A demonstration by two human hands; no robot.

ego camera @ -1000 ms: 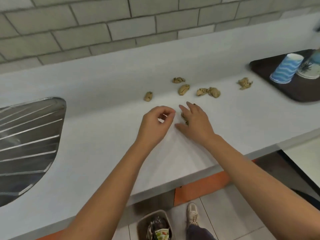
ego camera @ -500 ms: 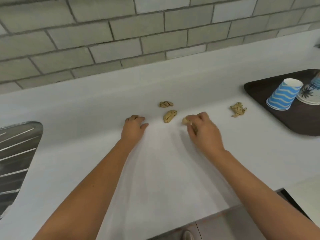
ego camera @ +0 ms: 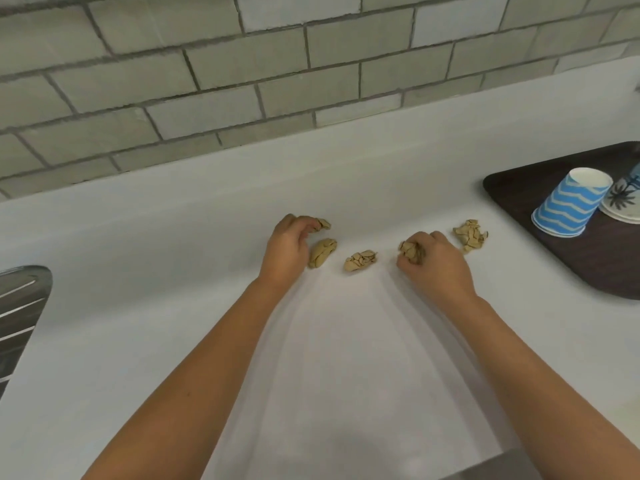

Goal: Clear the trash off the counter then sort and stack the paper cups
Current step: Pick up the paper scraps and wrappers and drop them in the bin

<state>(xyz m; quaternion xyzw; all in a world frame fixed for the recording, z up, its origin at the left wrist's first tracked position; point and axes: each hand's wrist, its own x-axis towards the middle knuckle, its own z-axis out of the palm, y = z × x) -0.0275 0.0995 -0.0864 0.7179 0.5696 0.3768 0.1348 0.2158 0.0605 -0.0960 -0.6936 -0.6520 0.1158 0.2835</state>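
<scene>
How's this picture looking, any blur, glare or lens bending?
Head view: wide-angle bending curves the grout lines of the tiled wall and the edge of the counter; light is soft and even, only faint shadows beside the forearms; bright streaks glint on the drainboard; the paper wads look slightly soft, not smeared.

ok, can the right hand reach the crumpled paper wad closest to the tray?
Probably yes: the far-right wad lies just beyond the right hand on bare counter, nothing between, though it grips another wad.
</scene>
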